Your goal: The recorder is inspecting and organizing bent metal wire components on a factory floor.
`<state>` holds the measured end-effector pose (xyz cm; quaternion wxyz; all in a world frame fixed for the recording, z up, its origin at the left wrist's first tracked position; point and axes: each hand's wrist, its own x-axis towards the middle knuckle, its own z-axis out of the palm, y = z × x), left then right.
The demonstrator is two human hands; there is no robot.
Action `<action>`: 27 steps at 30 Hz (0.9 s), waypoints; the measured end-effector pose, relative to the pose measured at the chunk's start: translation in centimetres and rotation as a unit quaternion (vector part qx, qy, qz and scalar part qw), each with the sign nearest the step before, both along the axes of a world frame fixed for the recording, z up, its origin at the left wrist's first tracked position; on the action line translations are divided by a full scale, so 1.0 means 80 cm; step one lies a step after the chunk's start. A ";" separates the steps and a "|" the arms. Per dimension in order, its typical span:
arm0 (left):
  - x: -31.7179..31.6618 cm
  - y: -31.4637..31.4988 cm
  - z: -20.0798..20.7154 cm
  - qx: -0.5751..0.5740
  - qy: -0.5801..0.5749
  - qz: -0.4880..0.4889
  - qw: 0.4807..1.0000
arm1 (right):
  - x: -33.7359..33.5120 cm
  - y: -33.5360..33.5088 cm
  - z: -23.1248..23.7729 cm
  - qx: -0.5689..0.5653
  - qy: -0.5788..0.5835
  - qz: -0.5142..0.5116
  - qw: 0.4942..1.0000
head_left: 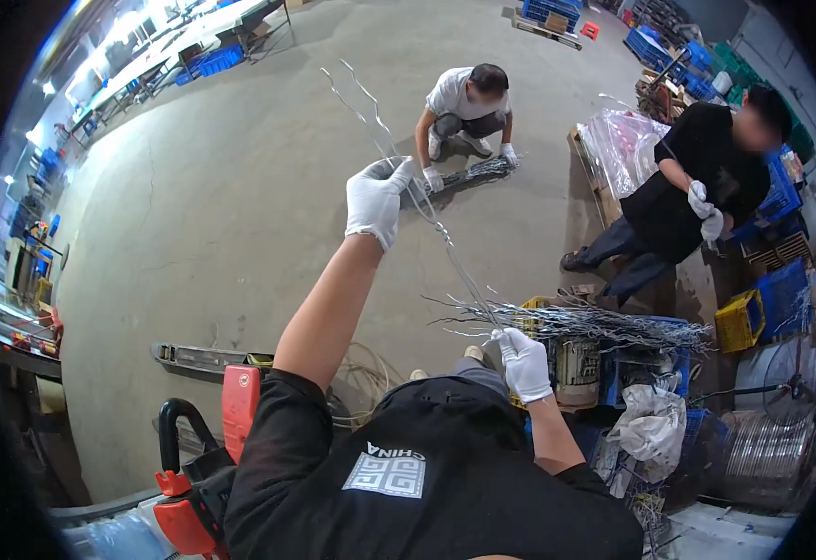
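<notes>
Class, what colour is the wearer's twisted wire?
The twisted wire is silvery grey; see head view.

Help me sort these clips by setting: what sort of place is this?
Probably a workshop or small factory floor, perhaps one working with wire. A twisted wire is held near a heap of loose wires, and long worktables stand at the upper left.

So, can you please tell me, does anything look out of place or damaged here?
The wire pile just beyond the right hand looks untidy: its bent ends jut out unevenly. I see no clear damage or spill.
</notes>
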<state>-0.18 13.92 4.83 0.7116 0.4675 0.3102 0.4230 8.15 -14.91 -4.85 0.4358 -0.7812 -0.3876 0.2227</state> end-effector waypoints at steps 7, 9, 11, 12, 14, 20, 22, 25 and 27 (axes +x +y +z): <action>0.001 -0.002 -0.011 -0.055 -0.121 -0.073 0.988 | 0.006 -0.010 -0.005 0.025 0.281 0.041 0.959; 0.000 -0.003 -0.013 -0.071 -0.141 -0.091 0.983 | 0.012 -0.015 -0.001 0.009 0.360 0.050 0.931; 0.001 -0.003 -0.015 -0.081 -0.176 -0.096 0.976 | 0.019 -0.020 0.004 -0.004 0.462 0.107 0.880; 0.001 -0.004 -0.016 -0.086 -0.193 -0.098 0.972 | 0.022 -0.021 0.006 -0.011 0.510 0.135 0.849; 0.002 -0.008 -0.015 -0.093 -0.209 -0.101 0.968 | 0.023 -0.018 0.010 -0.018 0.558 0.162 0.814; 0.023 -0.038 -0.005 0.112 0.064 0.039 0.991 | 0.013 0.028 0.003 -0.011 0.268 0.203 0.942; 0.031 -0.050 -0.020 0.213 0.134 0.059 0.966 | -0.004 0.066 0.021 0.048 0.299 0.078 0.950; 0.042 -0.067 -0.023 0.282 0.158 0.070 0.944 | -0.016 0.107 0.038 0.094 0.248 0.003 0.964; 0.044 -0.076 -0.022 0.318 0.141 0.080 0.934 | -0.017 0.128 0.036 0.147 0.178 -0.011 0.973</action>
